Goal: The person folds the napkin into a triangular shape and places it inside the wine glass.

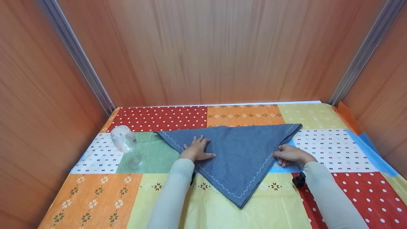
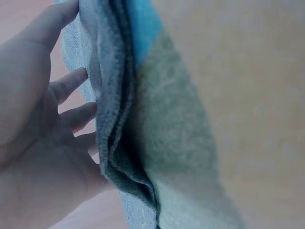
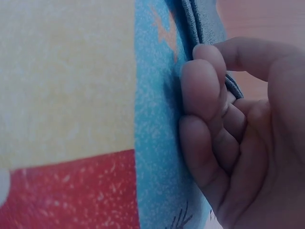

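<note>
A blue-grey cloth [image 1: 238, 152] lies folded into a triangle in the middle of the counter [image 1: 92, 203], its long side at the back and its point towards the person. Pale stitching runs along both slanting sides, and the left wrist view shows several layers stacked at the edge.

The left hand [image 1: 197, 149] rests on the cloth near its left slanting side, fingers spread and gripping nothing — most likely a steadying touch, weighing the layers down so that they stay lined up. The right hand [image 1: 289, 154] pinches the right slanting side between thumb and finger, the other fingers curled under. Such a narrow hold seems suited to controlling the edge without rumpling the rest.

A clear wine glass [image 1: 123, 140] stands to the left, well apart from the cloth and touched by neither hand — perhaps set there to leave room for the wide triangle. Behind the counter rises a wooden panel [image 1: 222, 54].
</note>
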A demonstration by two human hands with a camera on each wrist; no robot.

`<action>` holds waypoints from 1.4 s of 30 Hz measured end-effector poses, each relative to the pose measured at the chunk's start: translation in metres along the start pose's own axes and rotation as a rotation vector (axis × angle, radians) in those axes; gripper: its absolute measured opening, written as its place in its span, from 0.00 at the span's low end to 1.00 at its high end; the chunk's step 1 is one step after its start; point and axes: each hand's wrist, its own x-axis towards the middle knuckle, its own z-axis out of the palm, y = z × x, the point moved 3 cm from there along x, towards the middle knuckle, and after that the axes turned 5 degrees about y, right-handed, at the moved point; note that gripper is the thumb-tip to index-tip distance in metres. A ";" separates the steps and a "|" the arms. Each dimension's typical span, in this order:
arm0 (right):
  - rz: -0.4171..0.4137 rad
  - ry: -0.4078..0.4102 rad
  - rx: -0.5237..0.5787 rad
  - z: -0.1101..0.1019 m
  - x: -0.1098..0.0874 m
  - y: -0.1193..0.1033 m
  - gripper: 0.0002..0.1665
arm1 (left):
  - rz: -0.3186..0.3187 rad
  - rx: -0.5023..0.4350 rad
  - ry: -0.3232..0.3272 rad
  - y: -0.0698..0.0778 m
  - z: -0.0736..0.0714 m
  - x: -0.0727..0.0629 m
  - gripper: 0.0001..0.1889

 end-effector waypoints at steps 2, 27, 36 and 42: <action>-0.001 0.002 0.000 -0.001 0.000 0.001 0.17 | 0.003 0.000 -0.003 0.000 -0.001 0.001 0.40; 0.028 0.012 -0.054 -0.001 0.000 -0.003 0.23 | -0.001 -0.033 -0.001 -0.011 -0.007 0.005 0.43; 0.010 -0.020 -0.067 0.000 -0.005 -0.004 0.23 | 0.019 -0.047 -0.002 -0.013 -0.008 0.006 0.42; -0.007 0.001 -0.058 0.003 -0.004 -0.003 0.25 | 0.023 -0.041 0.014 -0.016 -0.007 0.004 0.42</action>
